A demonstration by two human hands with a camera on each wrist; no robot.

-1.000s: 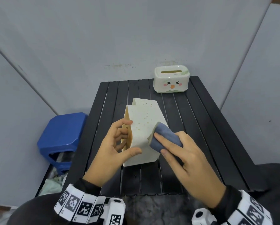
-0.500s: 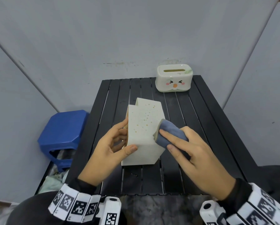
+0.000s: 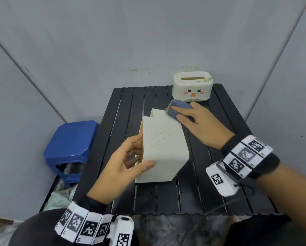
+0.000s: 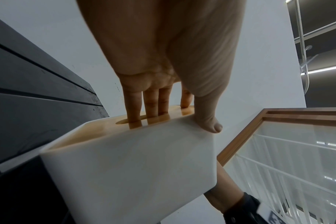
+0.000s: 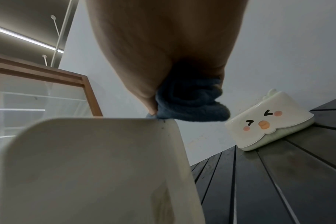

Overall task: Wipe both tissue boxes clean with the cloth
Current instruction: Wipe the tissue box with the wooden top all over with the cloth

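Note:
A cream tissue box (image 3: 162,148) with small yellow spots lies tipped on its side on the black slatted table (image 3: 210,192). My left hand (image 3: 125,164) grips its near end, thumb on the upper face and fingers (image 4: 152,104) in the slot of its tan lid. My right hand (image 3: 196,121) holds a folded blue cloth (image 3: 178,108) against the box's far top corner (image 5: 163,121). A second white tissue box (image 3: 192,89) with a cartoon face stands at the table's far edge, also in the right wrist view (image 5: 267,119).
A blue plastic stool (image 3: 70,139) stands left of the table, with crumpled cloth (image 3: 61,197) on the floor beside it. Grey walls close in behind and on both sides. The table's near edge is just in front of my knees.
My right hand slid the cloth along the spotted face from the near right edge to the far corner. The left hand kept its grip on the box.

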